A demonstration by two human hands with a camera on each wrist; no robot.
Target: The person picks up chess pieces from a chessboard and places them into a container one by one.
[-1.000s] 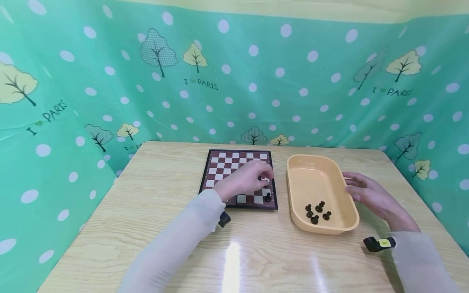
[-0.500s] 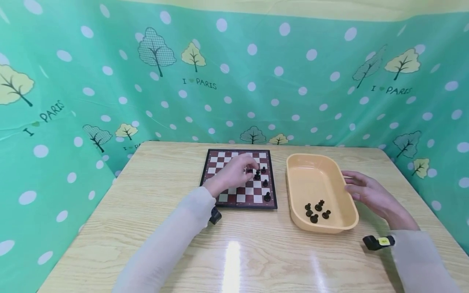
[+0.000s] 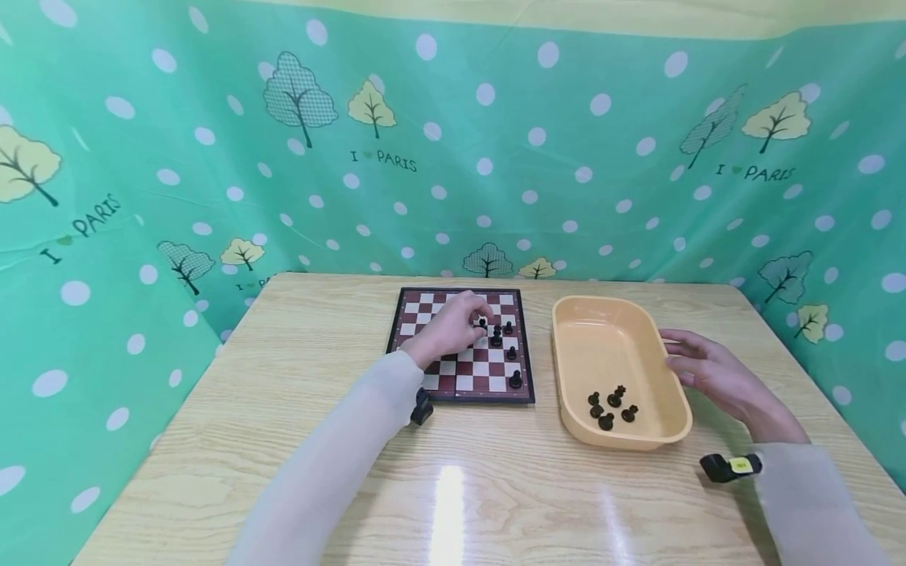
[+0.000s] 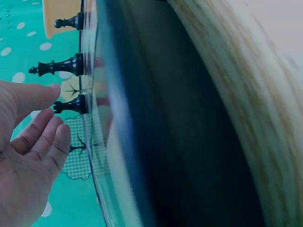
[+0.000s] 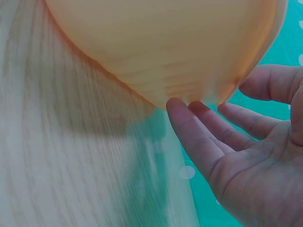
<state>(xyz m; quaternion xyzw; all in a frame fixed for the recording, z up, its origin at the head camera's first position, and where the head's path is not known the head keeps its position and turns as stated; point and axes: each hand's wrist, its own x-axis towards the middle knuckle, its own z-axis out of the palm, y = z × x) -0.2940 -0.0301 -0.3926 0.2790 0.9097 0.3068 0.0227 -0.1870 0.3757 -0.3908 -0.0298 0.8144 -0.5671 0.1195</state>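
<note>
My left hand (image 3: 450, 328) reaches over a chessboard (image 3: 425, 307), the thumb and index fingertips right at the top of a black rook (image 4: 75, 105) standing upright on it. The other fingers hang loosely bent. Beside the rook stands a taller black king (image 4: 61, 65), with a black pawn (image 4: 71, 21) farther along. More black pieces stand down the board's right side, including a pawn (image 3: 516, 379) near the corner. My right hand (image 3: 715, 377) rests with fairly straight fingertips against the outer wall of a peach plastic tray (image 5: 156, 56).
Several black chess pieces (image 3: 615, 397) lie inside the tray at its near end. The wooden table (image 3: 340, 487) ends at a green printed curtain (image 3: 425, 204) behind. A black wrist camera (image 3: 731, 468) sits at the right cuff.
My left hand has moved left from the board's right side to the rook, uncovering the king and pawns there. My right hand and the tray have stayed in place.
</note>
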